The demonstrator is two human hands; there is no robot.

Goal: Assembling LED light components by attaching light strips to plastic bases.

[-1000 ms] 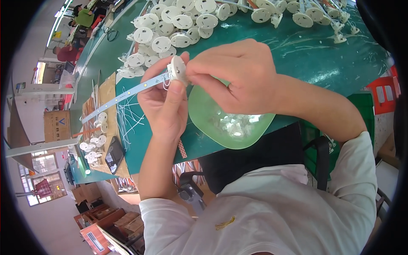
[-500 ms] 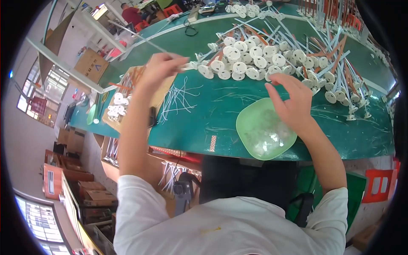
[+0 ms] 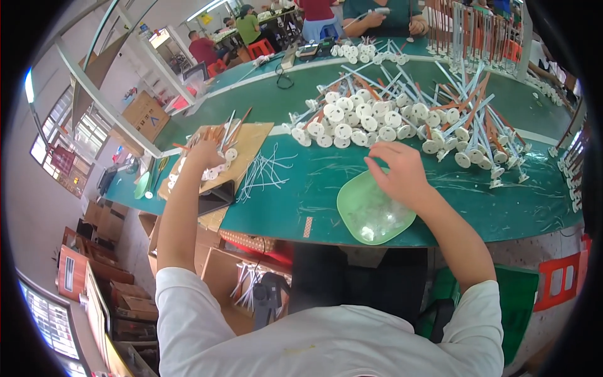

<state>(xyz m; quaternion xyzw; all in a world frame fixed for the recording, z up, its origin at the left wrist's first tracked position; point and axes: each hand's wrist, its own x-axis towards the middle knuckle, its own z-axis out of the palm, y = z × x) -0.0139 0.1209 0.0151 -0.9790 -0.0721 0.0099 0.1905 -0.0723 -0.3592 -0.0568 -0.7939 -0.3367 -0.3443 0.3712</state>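
My left hand (image 3: 204, 154) is over a small pile of brown and grey sticks with round white disc ends (image 3: 231, 154) on a cardboard sheet (image 3: 256, 135). Its fingertips are lost among the brown sticks, so whether they grip any cannot be made out. My right hand (image 3: 405, 179) hovers at the far right rim of a light green plastic tray (image 3: 370, 217), thumb and forefinger apart, nothing visible between them. The tray holds small clear or whitish bits too fine to name. Beyond it spreads a large heap of similar white-disc sticks (image 3: 361, 119).
Thin white strands (image 3: 264, 173) lie beside the cardboard, near a dark flat phone-like object (image 3: 217, 196). A patterned strip (image 3: 307, 227) is near the table's front edge. Upright sticks (image 3: 471, 38) stand at the far right. Across the table, a person's hands (image 3: 374, 20) are at work.
My left hand has moved left and down, from near the big heap to the cardboard pile. My right hand stays by the tray. The view has tilted up, showing more people beyond.
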